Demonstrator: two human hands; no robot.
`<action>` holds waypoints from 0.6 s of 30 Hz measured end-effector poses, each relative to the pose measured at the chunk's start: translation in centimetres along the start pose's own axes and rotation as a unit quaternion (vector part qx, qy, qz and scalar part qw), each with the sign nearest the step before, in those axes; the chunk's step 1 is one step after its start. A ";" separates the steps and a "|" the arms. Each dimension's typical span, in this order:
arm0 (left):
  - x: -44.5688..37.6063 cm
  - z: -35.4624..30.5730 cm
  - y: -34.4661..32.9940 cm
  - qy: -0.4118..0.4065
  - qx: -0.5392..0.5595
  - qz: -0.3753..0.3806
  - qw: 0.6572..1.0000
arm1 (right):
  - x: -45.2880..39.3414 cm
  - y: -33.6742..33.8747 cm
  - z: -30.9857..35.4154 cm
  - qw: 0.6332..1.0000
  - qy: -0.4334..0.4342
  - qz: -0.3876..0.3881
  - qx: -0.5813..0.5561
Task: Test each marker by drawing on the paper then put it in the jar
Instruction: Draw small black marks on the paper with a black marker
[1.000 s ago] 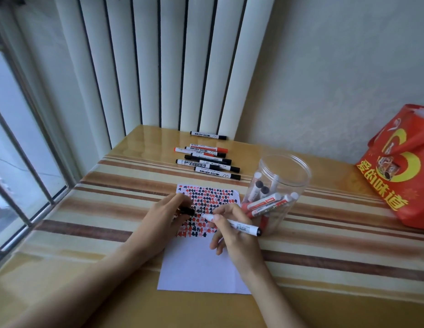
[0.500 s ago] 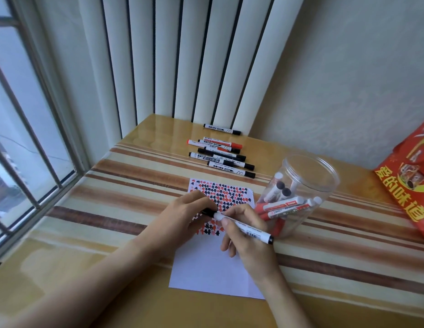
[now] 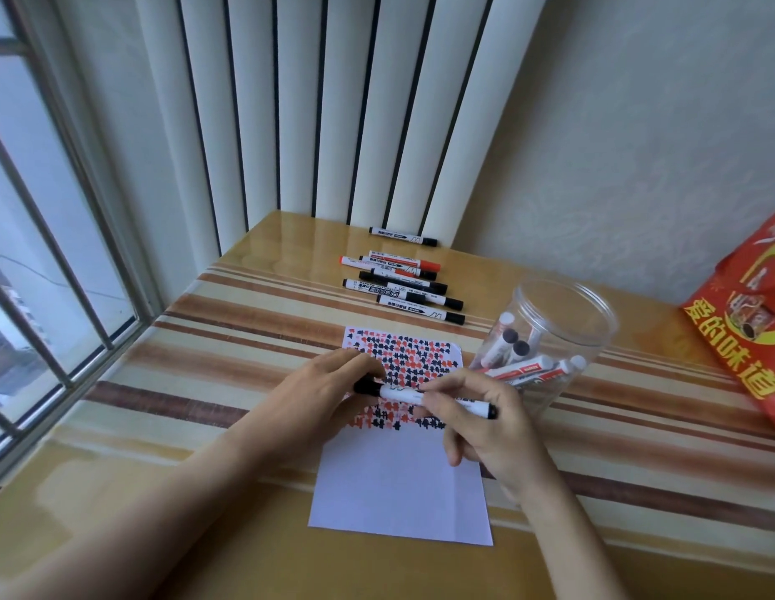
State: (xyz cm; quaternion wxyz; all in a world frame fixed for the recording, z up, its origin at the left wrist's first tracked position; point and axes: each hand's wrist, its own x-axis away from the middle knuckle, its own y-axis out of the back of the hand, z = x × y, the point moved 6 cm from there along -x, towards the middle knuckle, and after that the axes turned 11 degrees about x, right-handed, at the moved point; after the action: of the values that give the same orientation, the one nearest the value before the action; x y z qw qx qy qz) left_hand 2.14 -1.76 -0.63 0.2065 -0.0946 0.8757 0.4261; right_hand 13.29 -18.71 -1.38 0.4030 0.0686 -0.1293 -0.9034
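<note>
A white paper (image 3: 398, 482) lies on the striped table, its far half filled with rows of black and red marks. Over it I hold a white marker (image 3: 407, 396) with black ends level. My right hand (image 3: 480, 422) grips its barrel. My left hand (image 3: 329, 396) pinches the black cap at its left end; the cap sits against the barrel. To the right of the paper stands a clear plastic jar (image 3: 563, 313), open at the top, with several markers inside. A row of several black and red markers (image 3: 403, 283) lies beyond the paper.
A red printed bag (image 3: 749, 322) stands at the table's right edge. Vertical blinds (image 3: 333, 106) hang behind the table, and a barred window (image 3: 39, 253) runs along the left. One lone marker (image 3: 403, 236) lies near the blinds.
The marker's cap end, apart from the barrel a second ago, now meets it between my hands. The marker has levelled out over the marks. The camera view shifted left.
</note>
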 end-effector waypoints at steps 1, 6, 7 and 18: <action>0.1 0.3 0.0 -0.003 -0.018 0.012 1.000 | 0.0 0.2 0.1 0.999 0.011 0.013 0.035; -0.2 1.2 -0.5 -0.020 -0.091 0.064 0.994 | 0.2 0.4 -0.3 0.974 0.054 -0.041 0.214; -0.2 1.2 -0.7 -0.022 -0.091 0.069 0.993 | 0.2 0.2 -0.1 0.963 0.084 -0.053 0.253; -0.1 0.6 -2.0 -0.013 -0.078 0.094 0.992 | 0.4 -0.9 0.3 0.917 0.183 -0.076 0.347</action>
State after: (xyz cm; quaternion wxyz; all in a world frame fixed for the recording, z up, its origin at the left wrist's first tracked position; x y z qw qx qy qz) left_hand 3.14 -2.52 -2.37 0.1690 -0.0219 0.8422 0.5116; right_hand 12.30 -18.38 -1.34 0.3003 0.3775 -0.3528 -0.8018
